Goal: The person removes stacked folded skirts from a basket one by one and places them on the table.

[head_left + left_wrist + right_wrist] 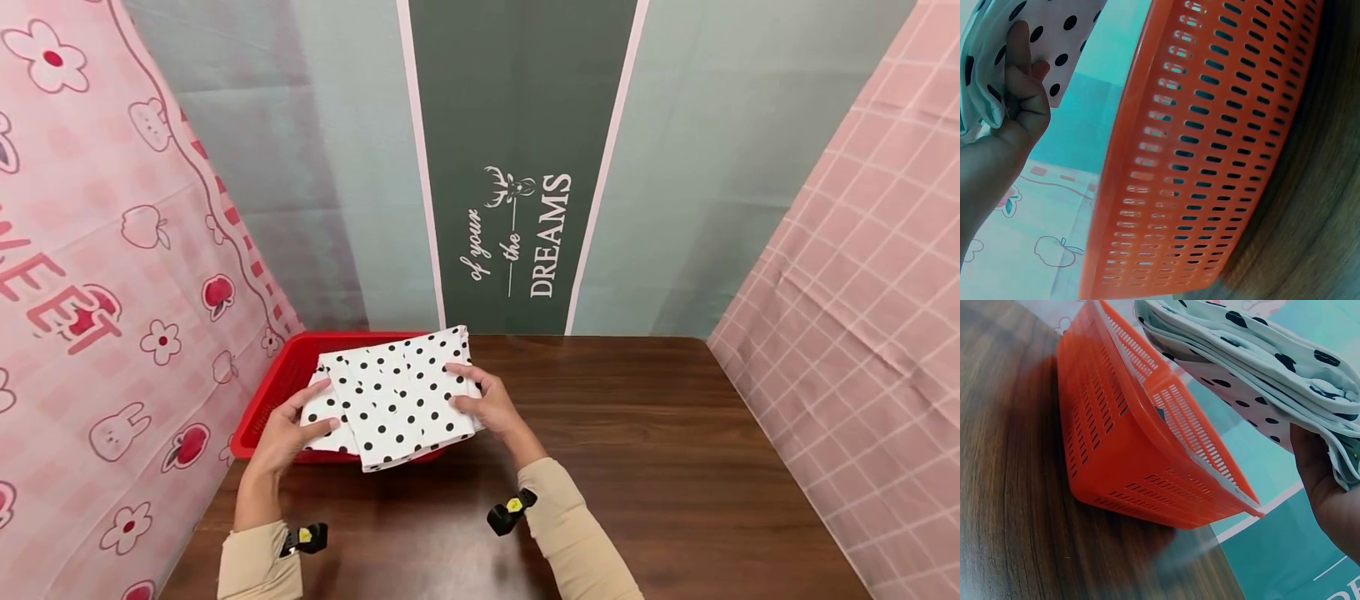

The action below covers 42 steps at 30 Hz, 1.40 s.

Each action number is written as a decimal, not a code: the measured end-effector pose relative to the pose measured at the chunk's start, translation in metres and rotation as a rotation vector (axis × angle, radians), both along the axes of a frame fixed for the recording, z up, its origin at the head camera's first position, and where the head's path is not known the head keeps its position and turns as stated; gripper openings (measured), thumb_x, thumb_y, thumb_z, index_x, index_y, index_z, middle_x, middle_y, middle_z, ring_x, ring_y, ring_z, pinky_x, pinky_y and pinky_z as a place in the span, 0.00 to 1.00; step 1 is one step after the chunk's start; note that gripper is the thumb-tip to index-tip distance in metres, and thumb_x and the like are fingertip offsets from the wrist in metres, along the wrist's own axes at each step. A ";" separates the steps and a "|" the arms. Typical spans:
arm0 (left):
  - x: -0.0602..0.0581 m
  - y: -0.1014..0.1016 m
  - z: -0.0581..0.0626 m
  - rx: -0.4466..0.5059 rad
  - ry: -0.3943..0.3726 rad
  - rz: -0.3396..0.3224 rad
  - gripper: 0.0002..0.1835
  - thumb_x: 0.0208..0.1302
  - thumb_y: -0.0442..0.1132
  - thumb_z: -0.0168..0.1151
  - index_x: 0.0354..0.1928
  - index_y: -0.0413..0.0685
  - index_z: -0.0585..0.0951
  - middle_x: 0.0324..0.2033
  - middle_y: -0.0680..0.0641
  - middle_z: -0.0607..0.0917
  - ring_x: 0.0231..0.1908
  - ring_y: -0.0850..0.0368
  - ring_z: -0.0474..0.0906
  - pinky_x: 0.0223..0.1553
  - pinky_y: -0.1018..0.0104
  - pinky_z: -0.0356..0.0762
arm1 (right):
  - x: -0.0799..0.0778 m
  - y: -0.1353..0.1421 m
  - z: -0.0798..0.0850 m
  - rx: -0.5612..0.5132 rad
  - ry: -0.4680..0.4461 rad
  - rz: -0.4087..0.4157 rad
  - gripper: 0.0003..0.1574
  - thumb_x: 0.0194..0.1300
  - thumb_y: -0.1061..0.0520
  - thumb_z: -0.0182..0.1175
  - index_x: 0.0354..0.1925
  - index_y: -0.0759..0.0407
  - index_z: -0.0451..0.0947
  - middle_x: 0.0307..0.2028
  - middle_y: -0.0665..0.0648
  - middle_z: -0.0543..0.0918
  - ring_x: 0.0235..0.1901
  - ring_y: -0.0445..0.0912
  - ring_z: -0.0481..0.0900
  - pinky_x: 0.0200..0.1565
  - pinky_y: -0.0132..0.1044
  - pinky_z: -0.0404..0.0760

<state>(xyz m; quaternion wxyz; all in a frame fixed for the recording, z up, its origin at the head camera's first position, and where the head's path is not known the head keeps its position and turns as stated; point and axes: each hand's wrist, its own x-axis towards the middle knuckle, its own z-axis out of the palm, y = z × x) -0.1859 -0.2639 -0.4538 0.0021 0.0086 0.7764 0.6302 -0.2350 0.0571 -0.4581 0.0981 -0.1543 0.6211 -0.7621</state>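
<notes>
Both hands hold a folded white cloth with black polka dots (401,400), raised over the red plastic basket (268,398). At the cloth's left end, my left hand (288,427) grips it with thumb and fingers spread along the edge. My right hand (491,404) grips the opposite end, thumb and fingertips on the upper face. Several stacked layers of the cloth (1241,356) show along its side in the right wrist view, with the fingers partly hidden beneath. Curled fingers of the left hand (1025,103) press against the fabric in the left wrist view.
The slotted basket (1204,150) stands on a dark wooden table (615,467), at its back left. Something dark shows inside it in the right wrist view. Printed curtains (360,167) hang behind the table and on both sides.
</notes>
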 end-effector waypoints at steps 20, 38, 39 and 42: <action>0.004 0.019 -0.002 0.071 -0.025 0.048 0.34 0.56 0.34 0.66 0.66 0.46 0.67 0.65 0.43 0.63 0.63 0.51 0.51 0.42 0.71 0.76 | 0.015 0.014 0.014 0.125 0.042 -0.025 0.31 0.55 0.74 0.58 0.59 0.70 0.69 0.49 0.67 0.74 0.31 0.44 0.78 0.30 0.34 0.79; 0.002 0.081 -0.006 0.131 0.058 0.005 0.29 0.51 0.24 0.66 0.59 0.38 0.75 0.55 0.39 0.72 0.58 0.52 0.62 0.40 0.73 0.73 | 0.015 0.083 0.006 0.169 0.001 -0.106 0.32 0.57 0.74 0.58 0.61 0.65 0.69 0.59 0.69 0.68 0.35 0.48 0.78 0.32 0.34 0.80; 0.002 0.085 -0.007 0.129 0.064 0.006 0.28 0.50 0.24 0.67 0.58 0.38 0.75 0.54 0.38 0.72 0.57 0.51 0.62 0.41 0.73 0.73 | 0.015 0.087 0.004 0.165 -0.001 -0.110 0.33 0.57 0.74 0.58 0.62 0.65 0.69 0.58 0.69 0.68 0.34 0.48 0.78 0.32 0.35 0.80; 0.003 0.097 -0.011 0.117 0.058 0.007 0.27 0.50 0.24 0.67 0.56 0.38 0.77 0.52 0.38 0.74 0.56 0.51 0.63 0.43 0.73 0.72 | 0.017 0.098 -0.001 0.172 -0.009 -0.129 0.33 0.57 0.73 0.58 0.62 0.63 0.69 0.56 0.69 0.69 0.32 0.48 0.79 0.32 0.36 0.80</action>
